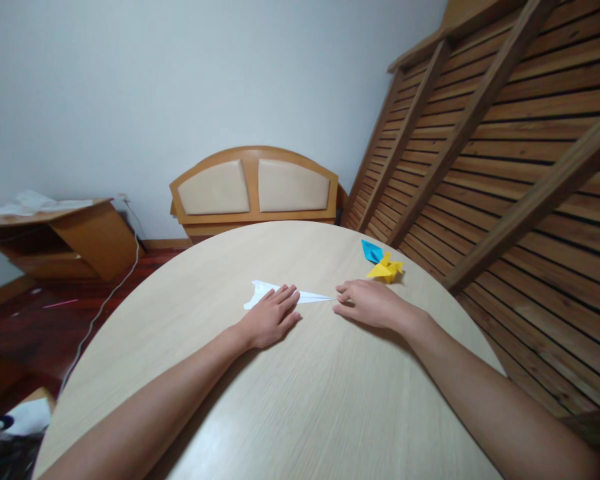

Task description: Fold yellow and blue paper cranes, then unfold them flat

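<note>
**Two hands press a folded white paper on a round table**

In the middle of the frame, a white paper [265, 291] lies flat on the round wooden table [290, 400]. It is already folded into a long, thin shape with a sharp tip that points right. The wide end, on the left, is not folded shut.

The left hand [270, 317] lies flat on top of the paper, fingers spread a little, and holds it down. The right hand [367, 303] sits just right of it. Its fingers are curled, and the fingertips [341, 291] touch the sharp tip. I think it is pinching the tip, but the picture is too small to be sure.

So some folds look done, and the shape does not look finished.

Near the right edge of the table sit a blue paper shape [371, 251] and a yellow paper shape [386, 269], touching each other. They look done.
</note>
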Demonstrator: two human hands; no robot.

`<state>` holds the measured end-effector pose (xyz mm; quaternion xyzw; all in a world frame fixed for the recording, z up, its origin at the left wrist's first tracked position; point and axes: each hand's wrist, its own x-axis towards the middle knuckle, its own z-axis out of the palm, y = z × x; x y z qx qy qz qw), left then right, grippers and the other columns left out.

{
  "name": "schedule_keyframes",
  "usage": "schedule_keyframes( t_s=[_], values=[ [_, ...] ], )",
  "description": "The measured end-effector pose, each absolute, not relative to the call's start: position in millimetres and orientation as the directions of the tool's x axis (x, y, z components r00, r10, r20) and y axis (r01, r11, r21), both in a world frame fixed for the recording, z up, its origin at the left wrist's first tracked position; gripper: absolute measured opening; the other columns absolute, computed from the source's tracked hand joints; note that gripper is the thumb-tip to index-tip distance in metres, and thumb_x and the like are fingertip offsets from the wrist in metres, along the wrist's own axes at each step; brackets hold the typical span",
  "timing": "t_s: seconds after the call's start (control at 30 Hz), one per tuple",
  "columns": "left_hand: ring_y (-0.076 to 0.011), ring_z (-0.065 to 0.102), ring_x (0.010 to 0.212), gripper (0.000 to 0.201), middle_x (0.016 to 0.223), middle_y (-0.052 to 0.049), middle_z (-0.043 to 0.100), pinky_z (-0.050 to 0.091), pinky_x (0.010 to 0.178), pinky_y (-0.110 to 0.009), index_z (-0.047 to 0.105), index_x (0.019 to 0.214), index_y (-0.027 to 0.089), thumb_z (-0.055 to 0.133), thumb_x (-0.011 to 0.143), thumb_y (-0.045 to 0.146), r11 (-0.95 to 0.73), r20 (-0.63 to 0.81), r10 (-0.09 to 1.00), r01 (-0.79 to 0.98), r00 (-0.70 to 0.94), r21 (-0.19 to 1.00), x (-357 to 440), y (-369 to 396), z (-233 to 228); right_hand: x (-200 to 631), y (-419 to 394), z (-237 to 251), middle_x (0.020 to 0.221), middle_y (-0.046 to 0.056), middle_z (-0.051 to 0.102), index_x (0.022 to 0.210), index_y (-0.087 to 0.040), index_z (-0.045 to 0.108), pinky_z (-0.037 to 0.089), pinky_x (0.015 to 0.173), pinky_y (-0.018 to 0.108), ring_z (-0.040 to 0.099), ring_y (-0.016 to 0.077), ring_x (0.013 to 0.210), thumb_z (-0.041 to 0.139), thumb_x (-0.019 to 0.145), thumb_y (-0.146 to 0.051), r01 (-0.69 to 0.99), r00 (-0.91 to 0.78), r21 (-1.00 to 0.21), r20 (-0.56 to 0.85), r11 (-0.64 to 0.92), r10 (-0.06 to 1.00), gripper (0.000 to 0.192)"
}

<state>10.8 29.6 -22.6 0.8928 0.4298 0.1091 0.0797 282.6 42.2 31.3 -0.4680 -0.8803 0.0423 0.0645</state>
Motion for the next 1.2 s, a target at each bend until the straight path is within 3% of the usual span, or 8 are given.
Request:
schedule_keyframes(
  t_s=[0.1,0.23,0.33,0.53,0.73,1.2],
  values=[
    [-0.0302,0.026,0.148,0.056,0.157,-0.017,0.033,0.027,0.119,-0.052,0.039,0.149,0.015,0.034,0.103,0.046,-0.624,0.141,0.781,0.746,0.609,0.232,11,29,-22,277,44,27,0.09,0.012,0.075,0.086,-0.02,0.077,0.048,0.077,0.036,0.069,0.0282,0.088,0.049,0.095,-0.038,0.853,-0.508,-0.082,0.098,0.516,0.856,0.035],
    [-0.0307,0.027,0.148,0.053,0.157,-0.016,0.035,0.028,0.118,-0.053,0.04,0.148,0.016,0.035,0.103,0.044,-0.637,0.154,0.771,0.739,0.618,0.221,11,28,-21,264,44,17,0.114,0.01,0.071,0.118,-0.022,0.069,0.048,0.087,0.036,0.065,0.0265,0.104,0.05,0.096,-0.032,0.765,-0.598,-0.148,0.202,0.627,0.776,0.031],
    [-0.0297,0.029,0.147,0.051,0.156,-0.015,0.037,0.029,0.118,-0.052,0.042,0.148,0.018,0.036,0.103,0.043,-0.643,0.17,0.765,0.732,0.621,0.225,10,28,-22,255,43,7,0.128,0.01,0.065,0.129,-0.024,0.064,0.045,0.098,0.039,0.058,0.0265,0.117,0.049,0.097,-0.034,0.685,-0.665,-0.191,0.229,0.703,0.711,0.036],
    [-0.028,0.04,0.142,0.045,0.151,-0.012,0.047,0.034,0.117,-0.047,0.051,0.141,0.018,0.041,0.101,0.037,-0.645,0.223,0.763,0.739,0.607,0.196,10,29,-21,253,46,1,0.126,0.011,0.064,0.125,-0.022,0.067,0.045,0.1,0.041,0.055,0.0263,0.118,0.048,0.099,-0.033,0.67,-0.676,-0.203,0.23,0.714,0.7,0.035],
    [-0.0252,0.063,0.113,0.035,0.129,-0.01,0.065,0.05,0.1,-0.041,0.065,0.125,0.02,0.044,0.099,0.03,-0.613,0.294,0.78,0.767,0.552,0.189,13,27,-15,257,50,1,0.121,0.01,0.065,0.12,-0.022,0.07,0.047,0.097,0.04,0.057,0.0249,0.113,0.049,0.098,-0.03,0.67,-0.663,-0.223,0.249,0.708,0.706,0.031],
    [-0.0232,0.066,0.102,0.03,0.115,-0.007,0.071,0.053,0.09,-0.036,0.067,0.119,0.023,0.044,0.1,0.026,-0.619,0.305,0.776,0.759,0.551,0.203,13,29,-14,256,49,5,0.104,0.008,0.068,0.106,-0.02,0.069,0.047,0.09,0.035,0.059,0.022,0.102,0.051,0.098,-0.027,0.643,-0.668,-0.297,0.232,0.706,0.707,0.022]
  ],
)
